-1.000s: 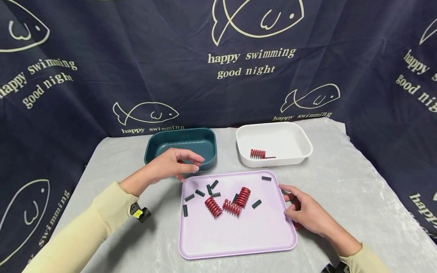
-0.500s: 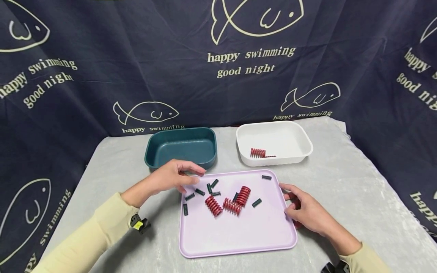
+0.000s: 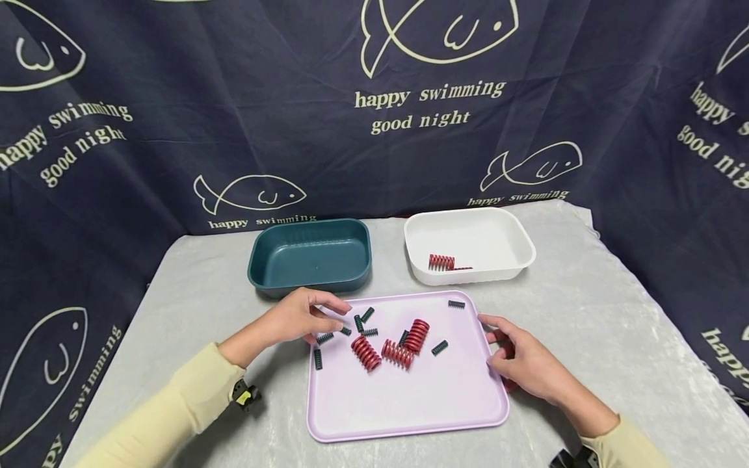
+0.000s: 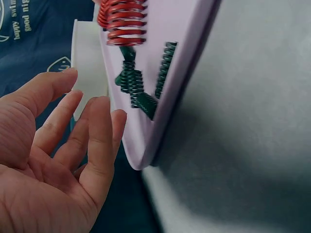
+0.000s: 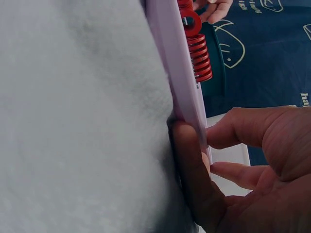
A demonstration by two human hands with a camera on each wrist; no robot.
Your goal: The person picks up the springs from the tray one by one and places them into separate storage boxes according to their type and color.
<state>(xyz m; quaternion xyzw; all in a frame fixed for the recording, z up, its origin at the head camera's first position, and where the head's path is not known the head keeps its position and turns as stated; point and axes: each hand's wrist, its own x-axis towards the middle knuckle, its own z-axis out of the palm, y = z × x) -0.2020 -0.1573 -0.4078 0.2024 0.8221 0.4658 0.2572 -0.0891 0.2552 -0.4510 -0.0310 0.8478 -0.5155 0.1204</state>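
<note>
My left hand (image 3: 301, 316) hovers over the back left corner of the lilac tray (image 3: 404, 413), fingers spread and nothing between them in the left wrist view. Nearest its fingertips is a small dark green spring (image 3: 346, 331), partly hidden by the thumb. Several more green springs, such as one dark green spring (image 3: 318, 359), lie around it. Three large red springs lie mid-tray, one red spring (image 3: 365, 354) leftmost. My right hand (image 3: 526, 361) holds the tray's right rim, thumb on the rim and a finger against its outer side in the right wrist view.
Behind the tray stand a teal bin (image 3: 316, 260) on the left and a white bin (image 3: 468, 244) on the right. A red spring (image 3: 441, 262) and part of another lie inside the white one. A grey cloth (image 3: 193, 279) covers the table; a dark printed curtain (image 3: 328, 143) hangs behind.
My left hand has come down and toward me from the teal bin's front edge to the green springs on the tray. My right hand stays on the tray's rim.
</note>
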